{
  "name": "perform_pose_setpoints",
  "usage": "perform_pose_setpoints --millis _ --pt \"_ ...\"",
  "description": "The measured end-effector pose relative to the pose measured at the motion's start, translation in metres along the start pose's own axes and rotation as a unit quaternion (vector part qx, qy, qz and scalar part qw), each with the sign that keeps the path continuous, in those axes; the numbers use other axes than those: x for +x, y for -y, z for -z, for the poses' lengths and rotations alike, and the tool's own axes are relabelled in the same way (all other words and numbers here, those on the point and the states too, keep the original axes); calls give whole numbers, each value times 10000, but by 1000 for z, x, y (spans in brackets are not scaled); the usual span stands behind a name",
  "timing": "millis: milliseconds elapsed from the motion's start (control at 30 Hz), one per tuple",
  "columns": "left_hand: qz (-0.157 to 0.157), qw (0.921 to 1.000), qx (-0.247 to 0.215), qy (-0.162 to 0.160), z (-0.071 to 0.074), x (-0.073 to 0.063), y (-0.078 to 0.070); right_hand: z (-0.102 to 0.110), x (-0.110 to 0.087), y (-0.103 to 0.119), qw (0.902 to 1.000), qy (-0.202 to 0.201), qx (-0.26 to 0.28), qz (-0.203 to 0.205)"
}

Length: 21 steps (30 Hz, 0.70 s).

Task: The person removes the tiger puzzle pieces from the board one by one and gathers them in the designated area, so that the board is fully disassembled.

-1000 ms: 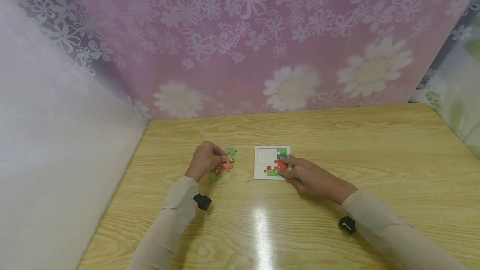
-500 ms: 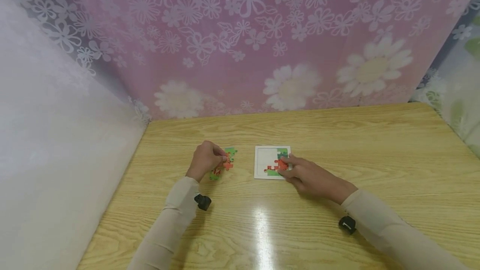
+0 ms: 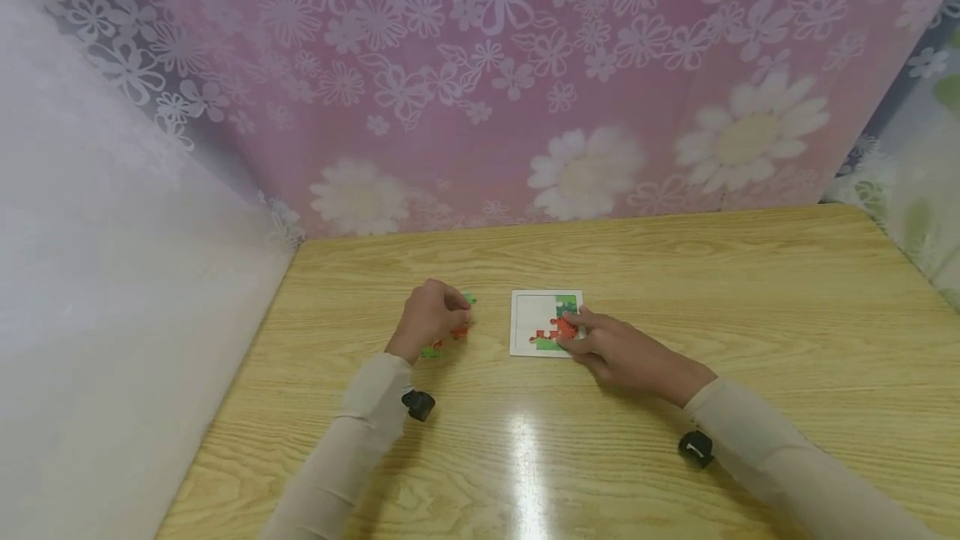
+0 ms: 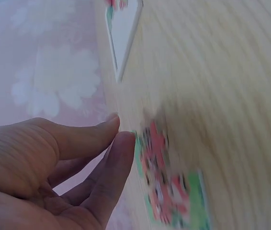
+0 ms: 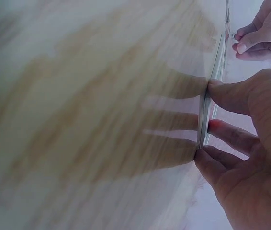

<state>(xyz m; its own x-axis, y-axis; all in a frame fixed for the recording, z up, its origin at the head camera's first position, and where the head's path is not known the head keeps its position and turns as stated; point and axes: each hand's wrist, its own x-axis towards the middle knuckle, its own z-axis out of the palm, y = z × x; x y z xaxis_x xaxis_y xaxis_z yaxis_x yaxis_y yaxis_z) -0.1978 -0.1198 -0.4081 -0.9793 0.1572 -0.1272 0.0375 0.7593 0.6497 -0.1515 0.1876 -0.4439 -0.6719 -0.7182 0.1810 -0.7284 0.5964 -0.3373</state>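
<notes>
My left hand is over a small cluster of red and green jigsaw pieces on the table, thumb and forefinger tips pinched together. In the right wrist view a small dark bit of a piece shows at the left fingertips; the rest of it is hidden. To the right lies a square white puzzle board, with red and green pieces fitted along its right and near sides. My right hand holds the board at its near right corner, thumb and fingers spread over the edge and onto the pieces.
Everything lies on a wood-grain table. A pink flowered curtain hangs along its back edge, and a pale sheet runs down the left side. Dark wrist cameras are strapped to both sleeves.
My left hand has risen from among the loose pieces and shifted slightly right, its fingertips still pinched. The right hand and the board have stayed in place.
</notes>
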Motion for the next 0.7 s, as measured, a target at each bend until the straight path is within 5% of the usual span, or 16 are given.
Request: perform_pose_setpoints --millis 367,700 --pt "-845 9940 -118 684 -35 0 -28 0 -1 -4 9987 40 396 -311" --pt "-954 9905 148 982 -60 2 -48 -2 -2 -7 9978 33 607 -252"
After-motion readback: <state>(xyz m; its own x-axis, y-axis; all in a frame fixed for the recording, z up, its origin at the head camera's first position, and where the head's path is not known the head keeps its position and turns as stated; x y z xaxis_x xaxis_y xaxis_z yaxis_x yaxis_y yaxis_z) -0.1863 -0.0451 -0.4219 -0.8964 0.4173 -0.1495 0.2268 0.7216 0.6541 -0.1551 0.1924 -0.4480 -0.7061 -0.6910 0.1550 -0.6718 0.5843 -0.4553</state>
